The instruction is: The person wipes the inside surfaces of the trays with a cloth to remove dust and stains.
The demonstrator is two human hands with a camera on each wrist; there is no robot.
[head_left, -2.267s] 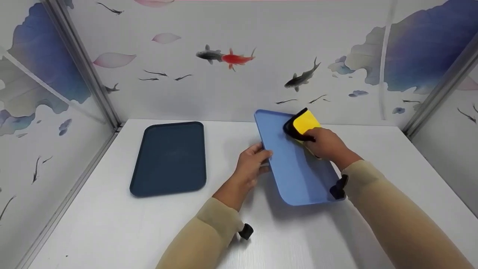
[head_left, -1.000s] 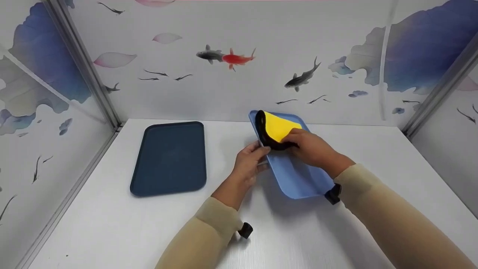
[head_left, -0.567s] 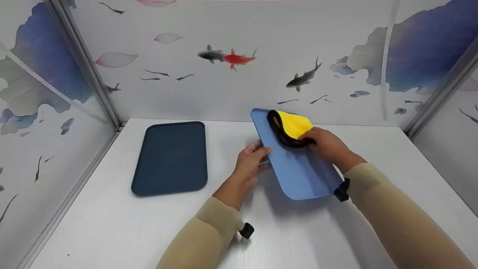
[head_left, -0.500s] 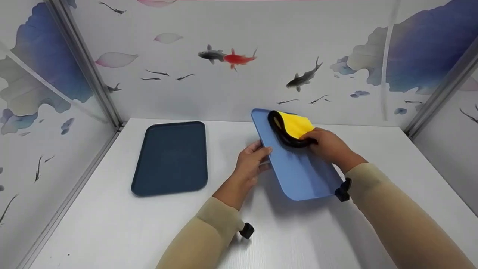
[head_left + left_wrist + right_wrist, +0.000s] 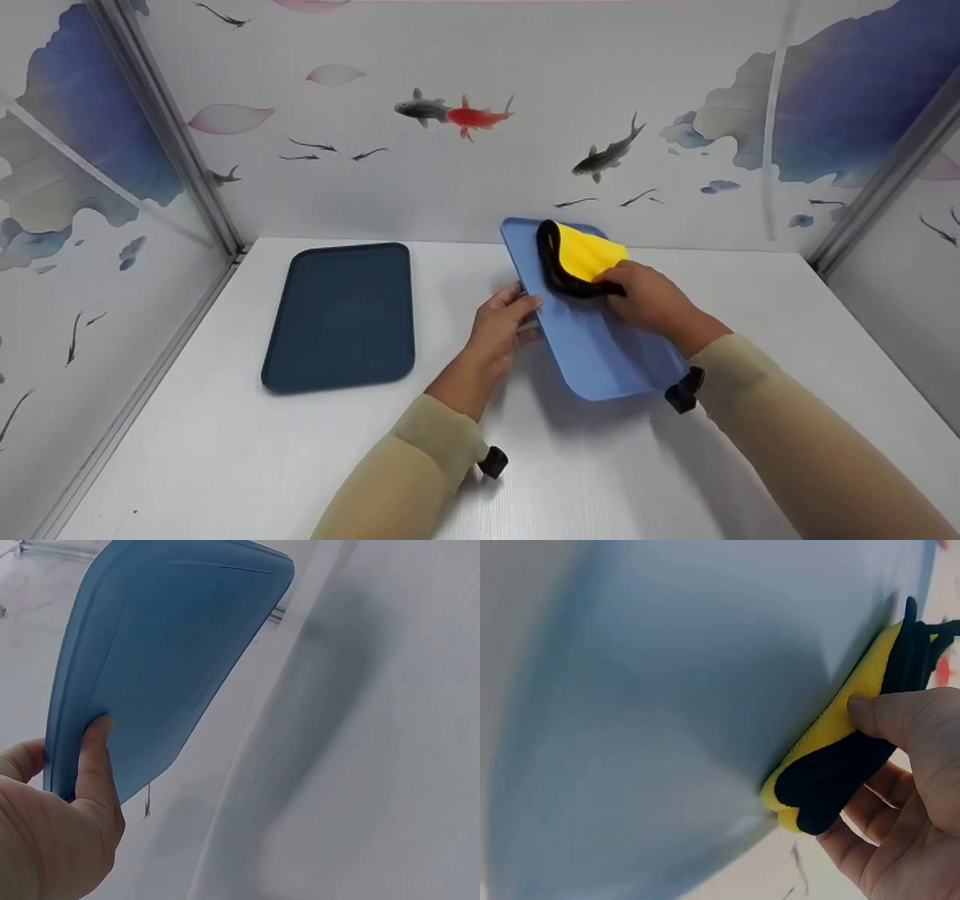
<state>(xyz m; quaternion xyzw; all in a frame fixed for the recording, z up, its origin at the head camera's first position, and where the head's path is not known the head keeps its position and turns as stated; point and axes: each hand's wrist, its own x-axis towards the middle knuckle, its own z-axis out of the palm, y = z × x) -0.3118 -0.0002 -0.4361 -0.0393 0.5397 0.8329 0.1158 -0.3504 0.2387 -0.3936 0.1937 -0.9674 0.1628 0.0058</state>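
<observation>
Tilted above the table, a light blue tray (image 5: 592, 352) has its left edge pinched by my left hand (image 5: 499, 326), thumb on the upper face and fingers underneath. The left wrist view shows the tray's underside (image 5: 165, 652) with a finger against it. My right hand (image 5: 649, 296) grips a folded yellow cloth with black edging (image 5: 589, 251) against the tray's upper face, towards its far end. In the right wrist view the thumb pinches the cloth (image 5: 840, 720), whose yellow side meets the tray. Part of the tray's right edge lies behind the right hand and forearm.
A dark blue tray (image 5: 341, 319) lies flat on the left of the white table (image 5: 247, 465). Behind the table stands a white wall (image 5: 480, 187) printed with fish and petals. Metal posts (image 5: 176, 135) mark the back corners.
The cloth has slid over the tray's far part, first to the left edge, back to the right, then slightly left again. The left hand keeps its hold; the tray's tilt shifts slightly.
</observation>
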